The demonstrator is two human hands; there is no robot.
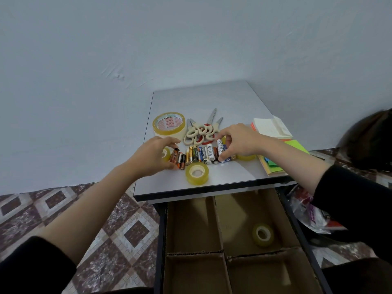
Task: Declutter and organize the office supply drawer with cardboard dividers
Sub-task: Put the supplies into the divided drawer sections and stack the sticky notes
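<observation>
A row of several batteries (199, 154) lies on the grey cabinet top (212, 98). My left hand (154, 154) curls around the row's left end, thumb and fingers touching an orange battery (174, 155). My right hand (238, 140) cups the right end, fingers curled round a white battery (220, 146). Below, the open drawer (161, 240) holds cardboard dividers (218, 221). A small tape roll (263, 234) lies in the back right compartment.
A large tape roll (168, 125), several cream-handled scissors (199, 131) and a small tape roll (197, 173) sit on the top. Sticky-note pads (271, 128) and coloured paper (297, 145) lie at the right. Plastic bags (307, 211) lie on the patterned floor (63, 209).
</observation>
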